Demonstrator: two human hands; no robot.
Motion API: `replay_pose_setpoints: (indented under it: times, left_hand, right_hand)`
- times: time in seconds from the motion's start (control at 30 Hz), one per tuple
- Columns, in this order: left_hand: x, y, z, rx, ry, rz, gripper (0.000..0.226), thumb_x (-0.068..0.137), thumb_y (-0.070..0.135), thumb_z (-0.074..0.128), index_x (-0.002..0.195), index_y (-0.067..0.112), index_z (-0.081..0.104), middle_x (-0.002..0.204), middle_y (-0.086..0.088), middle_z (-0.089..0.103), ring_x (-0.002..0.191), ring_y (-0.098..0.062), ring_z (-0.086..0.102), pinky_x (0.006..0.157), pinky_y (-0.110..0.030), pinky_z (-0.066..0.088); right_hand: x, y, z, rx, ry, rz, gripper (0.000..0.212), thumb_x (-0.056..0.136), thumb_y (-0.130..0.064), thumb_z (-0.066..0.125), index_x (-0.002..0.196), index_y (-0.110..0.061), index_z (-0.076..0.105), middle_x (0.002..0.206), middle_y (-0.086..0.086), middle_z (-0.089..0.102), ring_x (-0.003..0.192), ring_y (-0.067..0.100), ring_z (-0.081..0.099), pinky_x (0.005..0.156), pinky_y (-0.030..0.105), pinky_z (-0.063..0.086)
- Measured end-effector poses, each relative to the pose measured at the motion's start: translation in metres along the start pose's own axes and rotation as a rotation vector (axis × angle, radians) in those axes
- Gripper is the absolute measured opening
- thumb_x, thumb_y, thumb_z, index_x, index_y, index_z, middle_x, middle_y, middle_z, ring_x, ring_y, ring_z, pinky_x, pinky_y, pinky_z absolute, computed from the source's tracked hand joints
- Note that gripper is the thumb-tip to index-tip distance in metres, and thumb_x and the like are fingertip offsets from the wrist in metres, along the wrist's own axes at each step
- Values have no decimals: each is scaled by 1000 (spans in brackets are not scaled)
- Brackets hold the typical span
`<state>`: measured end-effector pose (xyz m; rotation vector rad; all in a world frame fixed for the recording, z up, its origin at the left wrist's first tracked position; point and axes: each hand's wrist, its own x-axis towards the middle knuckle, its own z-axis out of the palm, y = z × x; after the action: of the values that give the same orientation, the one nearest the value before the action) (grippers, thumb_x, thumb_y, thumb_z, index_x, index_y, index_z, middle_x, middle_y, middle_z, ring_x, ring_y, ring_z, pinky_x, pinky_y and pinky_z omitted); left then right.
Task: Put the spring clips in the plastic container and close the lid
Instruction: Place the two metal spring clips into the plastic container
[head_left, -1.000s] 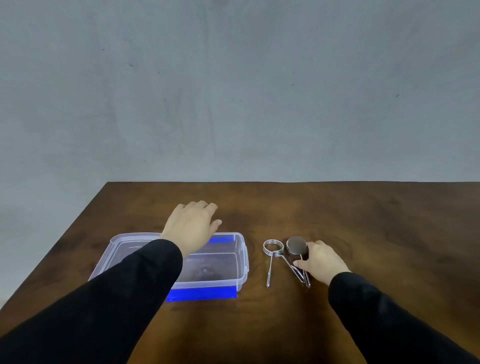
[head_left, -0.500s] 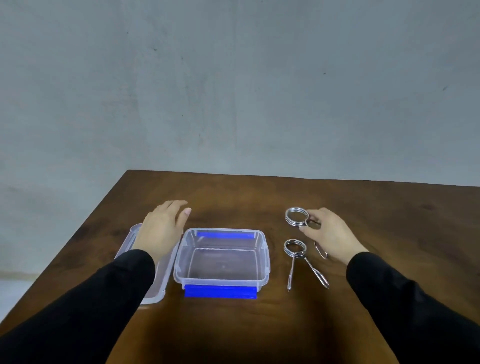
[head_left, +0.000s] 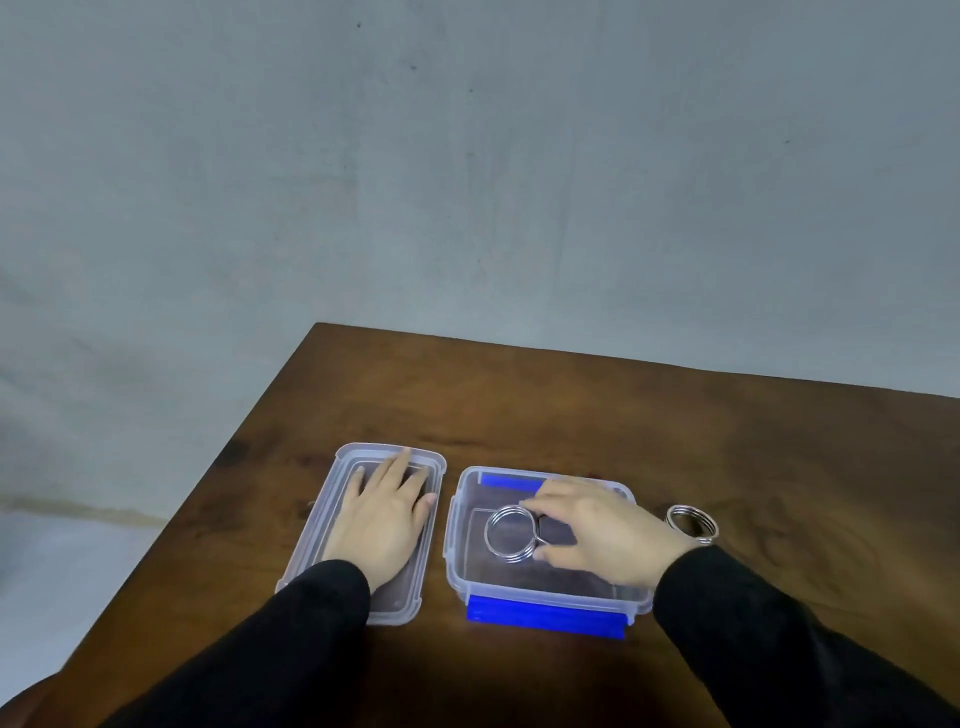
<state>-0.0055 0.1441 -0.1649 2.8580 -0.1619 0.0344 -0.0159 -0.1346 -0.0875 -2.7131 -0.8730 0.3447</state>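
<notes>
A clear plastic container with blue latches stands uncovered in the middle of the wooden table. My right hand reaches over it and pinches a metal spring clip by its arms, the coil low inside the box. A second spring clip lies on the table just right of the container, partly hidden by my right wrist. The clear lid lies flat to the left of the container, and my left hand rests palm down on it with fingers spread.
The brown wooden table ends at a left edge close to the lid and a far edge against a grey wall. My black sleeves cover the near part of the table.
My right hand has carried one spring clip from the table leftward into the container. My left hand has settled flat on the lid. The view has shifted left.
</notes>
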Motion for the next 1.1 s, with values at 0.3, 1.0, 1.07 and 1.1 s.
replay_pose_setpoints:
  times: [0.3,1.0,1.07,1.1]
  left_hand:
    - [0,1,-2,10,58,-12,42,102,43,35,136,28,56,144,4,53,134,-17,44,120,-43,25]
    - [3,-3,3,9,75,-5,42,101,43,38,134,26,60,140,4,57,128,-17,50,116,-43,33]
    - [3,-3,4,8,83,-8,42,101,41,39,134,25,60,139,4,58,128,-18,51,115,-43,34]
    - [3,-3,4,7,86,-10,42,101,41,39,134,25,61,138,3,58,127,-18,51,115,-44,34]
  right_hand:
    - [14,-10,26,2,-42,-13,52,93,-43,63,142,-32,50,132,-13,55,118,7,50,103,28,44]
    - [-84,68,-21,254,531,634,40,93,-46,59,129,-27,63,124,-14,60,110,5,60,97,33,52]
    - [-106,85,-6,217,442,800,59,90,-54,60,139,-23,55,137,-5,55,118,15,57,97,32,48]
    - [-116,90,3,229,400,865,69,86,-59,62,143,-22,50,143,-1,52,123,18,54,98,33,47]
